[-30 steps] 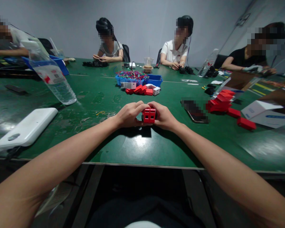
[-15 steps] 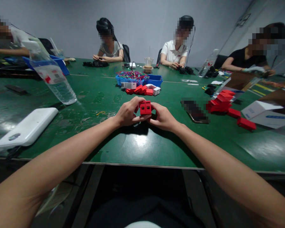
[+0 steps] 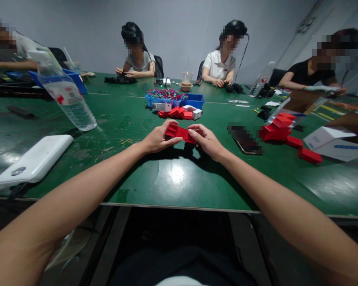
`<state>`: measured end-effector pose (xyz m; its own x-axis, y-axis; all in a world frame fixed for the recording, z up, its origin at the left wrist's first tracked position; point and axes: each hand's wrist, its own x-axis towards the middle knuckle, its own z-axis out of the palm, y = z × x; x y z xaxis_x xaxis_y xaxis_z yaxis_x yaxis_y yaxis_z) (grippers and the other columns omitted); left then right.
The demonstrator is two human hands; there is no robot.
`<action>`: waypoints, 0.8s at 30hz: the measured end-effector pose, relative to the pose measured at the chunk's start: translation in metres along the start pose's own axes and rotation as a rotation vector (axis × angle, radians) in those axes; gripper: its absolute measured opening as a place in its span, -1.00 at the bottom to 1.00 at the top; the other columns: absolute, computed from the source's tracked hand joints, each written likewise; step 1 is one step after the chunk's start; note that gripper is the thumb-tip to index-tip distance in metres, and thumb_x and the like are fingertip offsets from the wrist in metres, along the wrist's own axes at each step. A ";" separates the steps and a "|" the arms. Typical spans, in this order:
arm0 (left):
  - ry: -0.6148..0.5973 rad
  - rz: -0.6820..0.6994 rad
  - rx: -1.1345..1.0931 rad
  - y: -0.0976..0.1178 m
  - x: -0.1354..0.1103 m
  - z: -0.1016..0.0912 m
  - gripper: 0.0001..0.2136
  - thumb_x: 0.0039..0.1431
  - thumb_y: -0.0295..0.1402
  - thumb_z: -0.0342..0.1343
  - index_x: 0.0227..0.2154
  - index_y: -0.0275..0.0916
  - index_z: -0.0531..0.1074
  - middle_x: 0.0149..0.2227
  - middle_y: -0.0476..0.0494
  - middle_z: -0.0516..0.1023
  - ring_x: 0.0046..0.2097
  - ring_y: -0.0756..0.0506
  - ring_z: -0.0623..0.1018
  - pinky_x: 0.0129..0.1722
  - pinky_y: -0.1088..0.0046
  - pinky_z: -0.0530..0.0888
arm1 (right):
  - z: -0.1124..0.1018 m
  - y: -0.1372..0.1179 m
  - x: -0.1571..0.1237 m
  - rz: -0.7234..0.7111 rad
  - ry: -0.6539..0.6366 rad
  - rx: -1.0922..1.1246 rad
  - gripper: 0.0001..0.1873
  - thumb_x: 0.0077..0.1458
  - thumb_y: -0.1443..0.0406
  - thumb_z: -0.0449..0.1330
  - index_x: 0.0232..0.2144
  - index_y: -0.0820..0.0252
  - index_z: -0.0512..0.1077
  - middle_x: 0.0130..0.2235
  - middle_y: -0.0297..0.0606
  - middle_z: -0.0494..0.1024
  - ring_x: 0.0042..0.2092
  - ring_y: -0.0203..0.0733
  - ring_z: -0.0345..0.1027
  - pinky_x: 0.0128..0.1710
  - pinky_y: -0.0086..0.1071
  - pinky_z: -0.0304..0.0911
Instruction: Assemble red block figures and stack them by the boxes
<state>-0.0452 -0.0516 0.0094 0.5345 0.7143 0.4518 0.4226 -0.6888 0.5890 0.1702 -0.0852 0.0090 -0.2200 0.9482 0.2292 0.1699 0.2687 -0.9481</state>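
Between my hands, just above the green table (image 3: 155,186), is a red plastic housing (image 3: 181,134), a small oblong box with hollow compartments facing up. My left hand (image 3: 158,138) grips its left end, thumb along the near side. My right hand (image 3: 208,141) holds the right end, with thumb and fingers on it. Beyond them lie several more red housings (image 3: 176,113) and a white box-shaped piece (image 3: 196,114). A blue bin (image 3: 149,102) behind these is full of tangled coloured wires; a second blue bin (image 3: 199,99) stands beside it.
A tilted-looking water bottle (image 3: 73,105) and a white device (image 3: 37,159) are at left. To the right lie a phone (image 3: 245,140), a pile of red housings (image 3: 279,128) and a white carton (image 3: 335,143). Several people sit across the table, their hands at work.
The red housing has turned from showing its end with two square openings to lying lengthwise between my hands. My hands have moved slightly apart.
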 end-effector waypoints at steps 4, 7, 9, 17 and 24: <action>-0.027 0.007 0.115 -0.001 -0.001 0.000 -0.44 0.13 0.12 0.05 -0.03 -0.27 0.25 -0.21 -0.20 0.59 -0.22 -0.14 0.60 -0.22 0.40 0.47 | -0.002 -0.001 0.001 0.010 0.040 0.018 -0.47 0.00 -0.12 0.22 -0.22 0.19 0.38 -0.43 -0.36 0.43 -0.45 -0.36 0.21 -0.50 -0.46 0.13; -0.034 -0.008 0.195 -0.003 0.000 0.000 -0.43 0.12 0.17 0.01 -0.08 -0.26 0.27 -0.26 -0.21 0.60 -0.26 -0.17 0.60 -0.29 0.40 0.45 | -0.002 -0.002 0.000 0.000 0.034 0.013 -0.48 -0.01 -0.12 0.22 -0.23 0.19 0.38 -0.44 -0.38 0.42 -0.46 -0.36 0.20 -0.49 -0.45 0.13; -0.038 -0.024 0.248 -0.005 0.001 0.001 -0.44 0.12 0.17 -0.01 -0.10 -0.24 0.27 -0.28 -0.20 0.60 -0.29 -0.18 0.60 -0.33 0.41 0.43 | -0.002 -0.002 0.000 -0.007 0.025 0.005 -0.49 0.00 -0.11 0.21 -0.25 0.19 0.37 -0.45 -0.38 0.41 -0.46 -0.36 0.21 -0.48 -0.44 0.14; -0.020 -0.093 0.315 -0.004 0.001 0.002 -0.47 0.14 0.16 -0.01 -0.09 -0.21 0.26 -0.21 -0.22 0.62 -0.21 -0.23 0.62 -0.29 0.37 0.45 | -0.003 0.003 0.000 -0.086 -0.053 -0.077 -0.44 -0.19 0.11 0.41 -0.16 0.17 0.32 -0.27 -0.29 0.50 -0.28 -0.23 0.38 -0.25 -0.34 0.30; -0.054 -0.104 0.377 0.001 0.001 0.000 -0.48 0.14 0.14 0.00 -0.10 -0.22 0.26 -0.24 -0.23 0.61 -0.24 -0.24 0.61 -0.32 0.38 0.42 | -0.006 0.012 0.004 -0.140 -0.088 -0.099 -0.52 -0.20 0.25 0.38 -0.19 0.17 0.32 -0.27 -0.29 0.52 -0.25 -0.20 0.42 -0.16 -0.29 0.32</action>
<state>-0.0445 -0.0514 0.0103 0.5082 0.7818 0.3612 0.7100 -0.6177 0.3381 0.1772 -0.0777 0.0001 -0.3308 0.8831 0.3328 0.2248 0.4163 -0.8810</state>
